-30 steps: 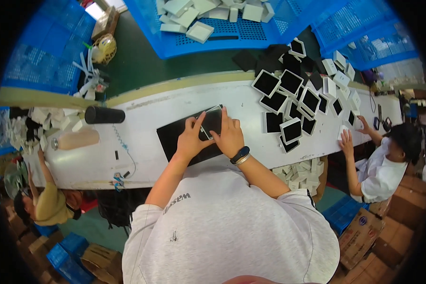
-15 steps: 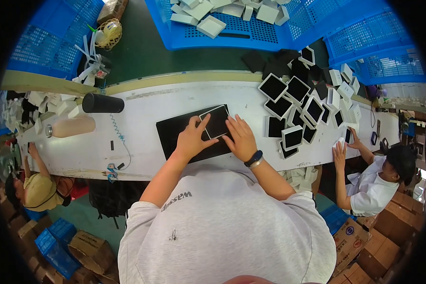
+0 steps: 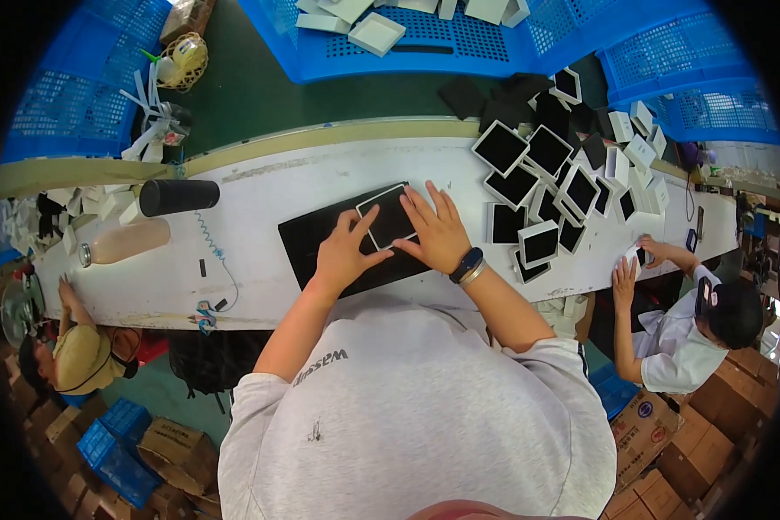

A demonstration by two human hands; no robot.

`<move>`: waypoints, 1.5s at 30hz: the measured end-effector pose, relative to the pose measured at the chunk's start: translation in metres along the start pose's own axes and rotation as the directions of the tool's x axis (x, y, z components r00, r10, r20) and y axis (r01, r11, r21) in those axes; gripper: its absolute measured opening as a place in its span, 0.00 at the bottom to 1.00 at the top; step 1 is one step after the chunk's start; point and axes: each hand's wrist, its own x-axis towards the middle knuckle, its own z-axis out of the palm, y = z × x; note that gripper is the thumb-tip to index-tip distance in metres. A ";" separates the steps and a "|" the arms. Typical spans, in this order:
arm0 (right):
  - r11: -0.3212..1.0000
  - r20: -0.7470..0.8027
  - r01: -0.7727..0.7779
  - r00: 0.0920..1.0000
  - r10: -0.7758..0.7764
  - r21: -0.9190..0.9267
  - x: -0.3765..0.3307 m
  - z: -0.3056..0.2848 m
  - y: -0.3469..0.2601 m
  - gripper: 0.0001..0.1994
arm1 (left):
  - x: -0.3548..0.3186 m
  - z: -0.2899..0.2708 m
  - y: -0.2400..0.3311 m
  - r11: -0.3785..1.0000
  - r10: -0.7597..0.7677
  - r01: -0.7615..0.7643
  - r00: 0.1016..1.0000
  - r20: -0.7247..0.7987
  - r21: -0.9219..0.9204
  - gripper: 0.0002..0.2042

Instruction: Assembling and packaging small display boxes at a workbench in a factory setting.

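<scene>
A shallow white box (image 3: 366, 210) with a black inside sits tilted over a dark flat mat (image 3: 308, 251) on the workbench. My left hand (image 3: 345, 253) curves around its left side, index finger at the side edge and thumb at the near corner. From the right, my right hand (image 3: 439, 232) lays its fingers across the box's right part, its thumb by the near edge. Both hands hold the box between them, and the right fingers hide its right edge. On my right wrist are a dark watch (image 3: 471, 260) and a bangle.
To the right, several black-filled white boxes (image 3: 511, 186) lie heaped, with black sheets (image 3: 498, 108) behind. A black cylinder (image 3: 179, 198), a pinkish bottle (image 3: 130, 241) and blue-handled snippers on a coiled cord (image 3: 205, 316) occupy the left. Beyond stands a blue crate (image 3: 321, 61). People work at both sides.
My right hand has shifted inward over the box, its thumb now near the left thumb. The left hand has barely moved. At right, the other person's head is lowered.
</scene>
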 end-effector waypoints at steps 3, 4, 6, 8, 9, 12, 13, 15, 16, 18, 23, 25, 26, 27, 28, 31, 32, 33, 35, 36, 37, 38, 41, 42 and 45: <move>0.999 0.112 -0.049 0.992 0.051 -0.021 0.001 0.005 0.007 0.42 | -0.003 0.000 0.001 1.000 0.002 -0.002 0.999 0.048 0.011 0.33; 0.999 0.117 -0.051 0.992 0.052 -0.018 0.001 0.006 0.008 0.42 | -0.003 0.001 0.000 0.999 0.034 -0.037 0.998 0.058 0.037 0.31; 0.949 0.190 -0.120 0.980 0.065 0.293 0.005 0.004 0.007 0.45 | -0.004 0.001 -0.002 0.997 0.058 -0.061 0.996 0.061 0.040 0.29; 0.937 0.279 -0.200 0.953 0.118 0.286 0.012 -0.004 0.001 0.47 | -0.004 0.001 -0.004 0.995 0.085 -0.088 0.994 0.066 0.041 0.27; 0.923 0.360 -0.274 0.918 0.167 0.269 0.015 -0.007 -0.002 0.48 | -0.004 0.000 -0.006 0.993 0.102 -0.106 0.992 0.077 0.058 0.27; 0.941 0.312 -0.255 0.933 0.179 0.222 0.014 -0.005 -0.001 0.46 | 0.000 -0.006 -0.003 0.987 0.144 -0.151 0.982 0.121 0.049 0.29; 0.939 0.313 -0.263 0.931 0.187 0.222 0.012 -0.007 0.002 0.46 | 0.001 -0.008 0.000 0.985 0.168 -0.173 0.975 0.148 0.023 0.31; 0.911 0.278 -0.320 0.928 0.246 0.261 0.005 -0.015 0.012 0.43 | 0.004 -0.015 0.005 0.985 0.065 -0.036 0.985 0.162 -0.171 0.32; 0.920 0.195 -0.303 0.946 0.259 0.250 -0.005 -0.022 0.021 0.42 | 0.005 -0.017 0.006 0.928 -0.041 0.110 0.980 0.196 -0.355 0.34; 0.930 0.039 -0.300 0.954 0.298 0.215 -0.029 -0.048 0.046 0.40 | -0.001 -0.004 -0.010 0.841 -0.165 0.154 0.986 0.025 -0.518 0.32; 0.673 -0.430 -0.685 0.716 0.550 -0.279 -0.063 -0.105 0.134 0.42 | 0.008 -0.014 -0.019 0.290 -0.520 0.236 0.853 0.055 -0.927 0.13; 0.841 -0.457 -0.538 0.764 0.455 -0.062 -0.010 -0.115 0.143 0.35 | 0.007 -0.021 -0.005 0.064 -0.524 0.226 0.837 0.160 -0.972 0.14; 0.904 -0.441 -0.408 0.793 0.420 0.128 0.028 -0.107 0.141 0.33 | -0.004 -0.021 0.003 0.054 -0.509 0.275 0.835 0.210 -0.960 0.16; 0.943 -0.422 -0.301 0.843 0.333 0.141 0.069 -0.099 0.137 0.28 | -0.014 -0.016 0.008 0.135 -0.430 0.327 0.870 0.242 -0.935 0.19; 0.968 -0.379 -0.180 0.895 0.236 0.177 0.112 -0.083 0.138 0.25 | -0.026 -0.012 0.009 0.228 -0.355 0.368 0.893 0.275 -0.901 0.22; 0.980 -0.339 -0.040 0.935 0.105 0.194 0.226 0.004 0.151 0.24 | -0.053 -0.011 -0.005 0.384 -0.166 0.363 0.932 0.323 -0.849 0.30; 0.983 -0.323 -0.059 0.940 0.114 0.174 0.259 0.032 0.155 0.24 | -0.061 -0.013 -0.016 0.408 -0.133 0.352 0.936 0.326 -0.842 0.31; 0.986 -0.353 -0.141 0.921 0.163 0.086 0.282 0.050 0.148 0.19 | -0.068 -0.016 -0.025 0.430 -0.106 0.341 0.939 0.328 -0.836 0.33; 0.972 -0.268 -0.230 0.934 0.236 0.054 0.299 0.081 0.163 0.17 | -0.082 -0.023 -0.037 0.539 -0.166 0.408 0.909 0.382 -0.737 0.31; 0.948 -0.166 -0.317 0.935 0.315 0.011 0.302 0.089 0.159 0.14 | -0.084 -0.033 -0.033 0.619 -0.236 0.481 0.868 0.437 -0.621 0.30; 0.947 -0.197 -0.317 0.926 0.322 0.059 0.296 0.095 0.161 0.10 | -0.081 -0.037 -0.029 0.553 -0.203 0.453 0.887 0.414 -0.699 0.19; 0.968 -0.260 -0.196 0.937 0.232 0.155 0.282 0.094 0.154 0.09 | -0.080 -0.042 -0.028 0.549 -0.219 0.460 0.885 0.412 -0.697 0.19; 0.924 -0.375 0.079 0.924 0.073 0.374 0.196 0.041 0.106 0.06 | -0.072 -0.057 -0.016 0.356 -0.384 0.617 0.781 0.493 -0.702 0.13; 0.925 -0.314 0.117 0.949 0.003 0.362 0.162 0.020 0.086 0.06 | -0.070 -0.052 -0.022 0.424 -0.357 0.461 0.876 0.324 -0.780 0.13; 0.899 -0.021 0.128 0.991 -0.132 0.420 0.063 -0.016 0.042 0.06 | -0.037 -0.049 -0.008 0.216 -0.574 0.228 0.816 0.066 -0.949 0.13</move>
